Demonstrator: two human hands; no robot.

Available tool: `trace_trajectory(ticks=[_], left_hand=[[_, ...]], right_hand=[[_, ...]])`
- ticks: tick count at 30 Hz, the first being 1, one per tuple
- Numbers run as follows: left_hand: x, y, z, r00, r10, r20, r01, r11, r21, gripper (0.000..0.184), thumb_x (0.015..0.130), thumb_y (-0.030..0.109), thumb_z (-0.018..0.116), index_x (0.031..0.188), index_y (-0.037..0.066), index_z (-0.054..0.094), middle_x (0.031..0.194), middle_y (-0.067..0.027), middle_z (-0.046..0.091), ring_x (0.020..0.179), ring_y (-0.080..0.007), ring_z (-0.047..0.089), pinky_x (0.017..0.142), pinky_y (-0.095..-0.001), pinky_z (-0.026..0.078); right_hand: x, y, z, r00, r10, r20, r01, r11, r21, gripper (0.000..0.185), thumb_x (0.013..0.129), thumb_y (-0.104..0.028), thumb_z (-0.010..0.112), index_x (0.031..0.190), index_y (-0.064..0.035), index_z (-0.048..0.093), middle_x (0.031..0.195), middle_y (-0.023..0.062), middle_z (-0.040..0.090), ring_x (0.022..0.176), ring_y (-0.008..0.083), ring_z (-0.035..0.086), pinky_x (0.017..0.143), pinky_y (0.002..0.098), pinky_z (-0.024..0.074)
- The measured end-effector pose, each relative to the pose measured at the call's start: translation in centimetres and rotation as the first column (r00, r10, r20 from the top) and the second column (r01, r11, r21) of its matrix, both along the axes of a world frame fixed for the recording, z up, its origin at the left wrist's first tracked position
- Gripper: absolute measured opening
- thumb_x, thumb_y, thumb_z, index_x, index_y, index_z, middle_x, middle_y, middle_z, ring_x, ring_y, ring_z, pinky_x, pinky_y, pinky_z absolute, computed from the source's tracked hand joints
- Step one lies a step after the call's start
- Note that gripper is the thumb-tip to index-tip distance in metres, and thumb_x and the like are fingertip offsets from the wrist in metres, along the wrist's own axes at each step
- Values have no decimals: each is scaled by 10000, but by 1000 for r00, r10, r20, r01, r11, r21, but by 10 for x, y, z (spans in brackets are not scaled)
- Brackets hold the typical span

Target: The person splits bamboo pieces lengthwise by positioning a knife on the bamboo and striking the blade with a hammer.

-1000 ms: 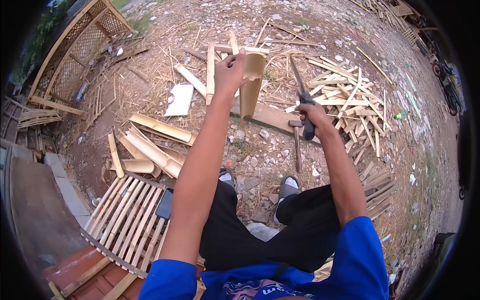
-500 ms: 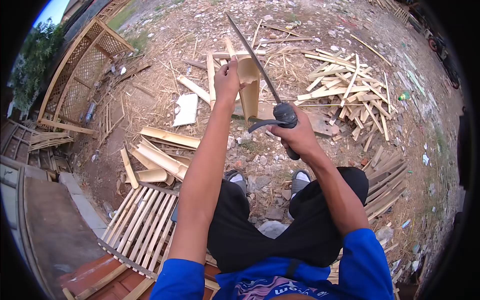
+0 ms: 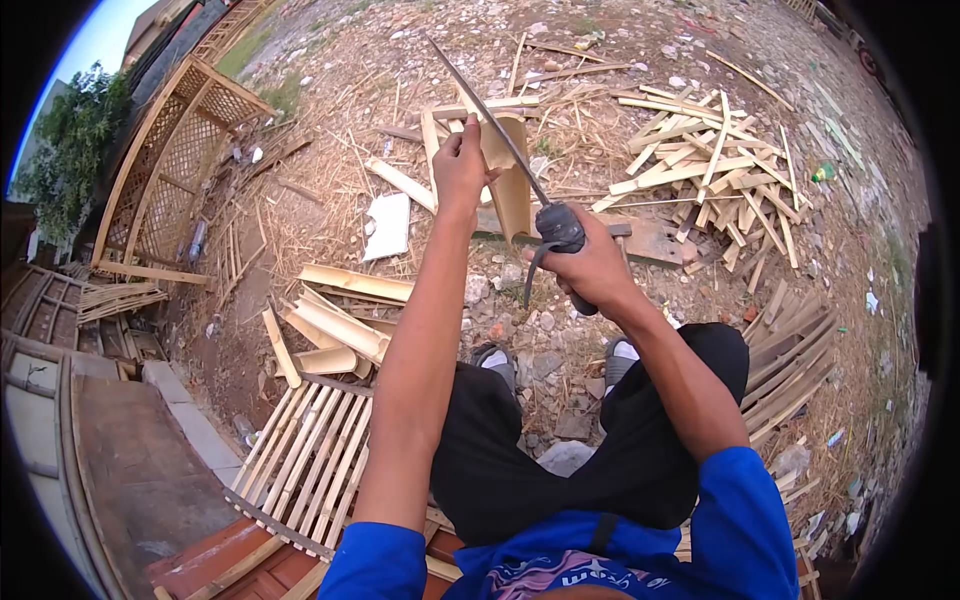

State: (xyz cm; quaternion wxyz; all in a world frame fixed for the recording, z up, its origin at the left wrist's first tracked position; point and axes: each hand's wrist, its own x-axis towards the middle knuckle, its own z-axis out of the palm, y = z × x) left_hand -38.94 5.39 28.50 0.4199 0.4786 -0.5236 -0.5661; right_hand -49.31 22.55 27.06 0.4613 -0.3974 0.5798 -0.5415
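Observation:
My right hand (image 3: pixel 595 262) is wrapped round the dark, taped handle of a machete (image 3: pixel 487 117). A loose black strap hangs from the handle. The long blade slants up and to the left, crossing in front of a wide split bamboo piece (image 3: pixel 513 205). My left hand (image 3: pixel 460 172) grips the left edge of that bamboo, which stands nearly upright with its hollow side showing. Some of the left fingers are hidden. Whether the blade touches the bamboo I cannot tell.
Bamboo strips lie in a heap (image 3: pixel 715 180) at the right. Split bamboo halves (image 3: pixel 340 325) and a slatted bamboo panel (image 3: pixel 310 465) are at the left. A white slab (image 3: pixel 388 226) lies beyond them. A lattice frame (image 3: pixel 165 185) stands far left. Stony ground lies around my feet.
The machete blade has tipped further left and lower across the bamboo. The strap on its handle now dangles down instead of sticking out left. The whole view has shifted slightly.

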Motion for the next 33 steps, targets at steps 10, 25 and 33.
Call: trace_trajectory(ticks=[10,25,33], left_hand=[[-7,-9,-7,1000,30,-2,-30,999,-28,448,971,419,554,963,-17,656,789,-50,574,681,-114,588,554,-269,568],[-10,-2,-3,1000,8,-8,-8,1000,-7,424,972,415,551,1005,5,654,788,-21,524,694,-103,546,577,-285,587],[-4,-2,-3,999,-35,3,36,999,-38,457,956,433,572,1119,9,622,998,-90,599,845,-135,604,609,-292,604]], right_hand=[[-5,-7,-5,999,-6,-39,6,1000,-9,426,702,-154,798,1047,-20,586,885,57,622,767,133,572,698,289,474],[-3,-3,0,999,-38,-19,38,999,-13,410,726,-146,798,1049,-37,569,785,30,590,634,105,538,565,273,437],[1,-5,-7,995,-43,-95,43,999,8,366,721,-118,749,1027,-22,571,809,47,600,638,138,570,563,293,460]])
